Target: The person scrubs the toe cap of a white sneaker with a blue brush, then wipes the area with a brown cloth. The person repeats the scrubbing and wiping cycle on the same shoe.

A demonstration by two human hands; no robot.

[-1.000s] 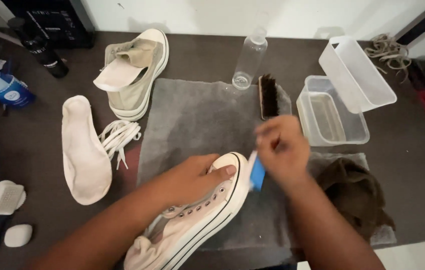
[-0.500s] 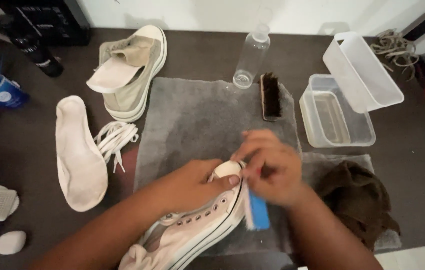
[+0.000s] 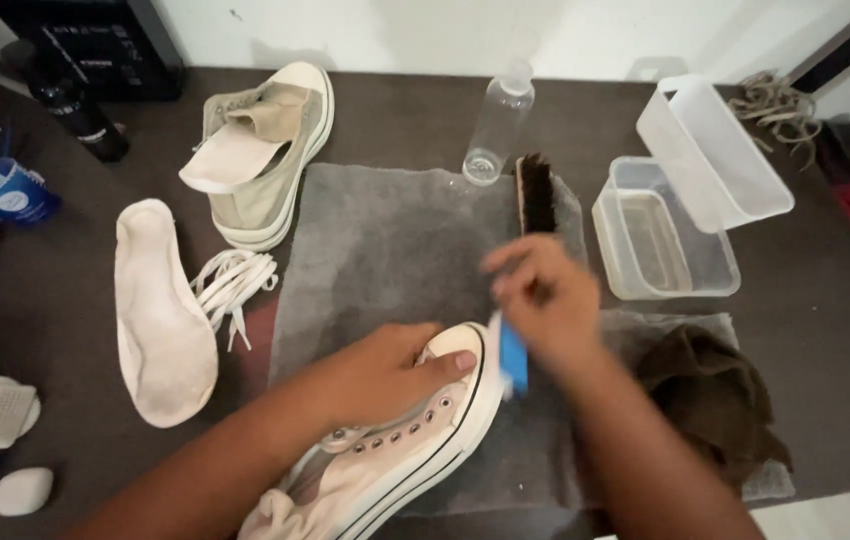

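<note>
Since half a second ago, the right hand (image 3: 545, 300) has been lifting back up along the toe, carrying the small blue-backed brush (image 3: 512, 357) from lower on the sole edge to the front rim. It is clenching the brush tightly, bristles pressing against the white rubber toe of the cream canvas lace-less sneaker (image 3: 395, 440). The left hand (image 3: 385, 375) is lying over the sneaker's upper, fingers and thumb clamping it down on the grey towel mat (image 3: 385, 240) spread on the dark counter (image 3: 825, 300).

Judging by this, the scrubbing of the rubber toe band is underway; the next stroke calls for firm downward bracing from the left hand while the right is sweeping along the sidewall.

Beyond the right hand, a dark-bristled wooden brush (image 3: 537, 193), a clear plastic bottle (image 3: 497, 125) and a clear plastic tub of water (image 3: 663, 232) are sitting. Left of the left hand, a removed white insole (image 3: 160, 315) and loose white laces (image 3: 233, 280) are lying.
</note>
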